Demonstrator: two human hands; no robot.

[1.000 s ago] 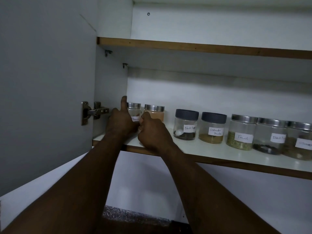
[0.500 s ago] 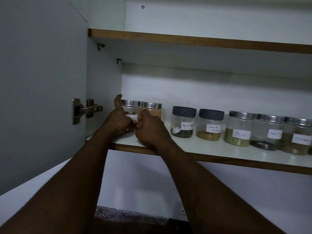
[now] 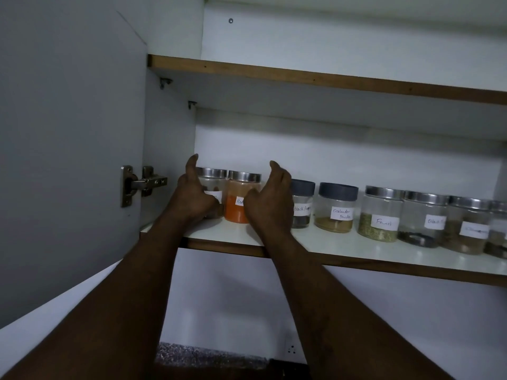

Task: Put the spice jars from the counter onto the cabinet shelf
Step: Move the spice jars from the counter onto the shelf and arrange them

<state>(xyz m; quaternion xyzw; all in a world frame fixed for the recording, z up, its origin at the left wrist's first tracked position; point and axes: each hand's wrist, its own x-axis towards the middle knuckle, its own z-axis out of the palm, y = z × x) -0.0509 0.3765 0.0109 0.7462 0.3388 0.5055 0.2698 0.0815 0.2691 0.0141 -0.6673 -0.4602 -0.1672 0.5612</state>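
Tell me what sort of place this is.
Most likely a home kitchen: an open wall cabinet with a door hinge, its shelf lined with hand-labelled spice jars, and a speckled stone counter below.

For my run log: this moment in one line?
left hand: at end jar | right hand: at orange jar | grips: unclear | other jars: row on shelf

Both forearms bare, extended upward and forward. Left grip point(image 3: 196, 198): thumb raised, fingers curled round the leftmost spice jar point(image 3: 213, 174). Right grip point(image 3: 270, 204): thumb raised, fingers curled; whether it holds anything cannot be determined.
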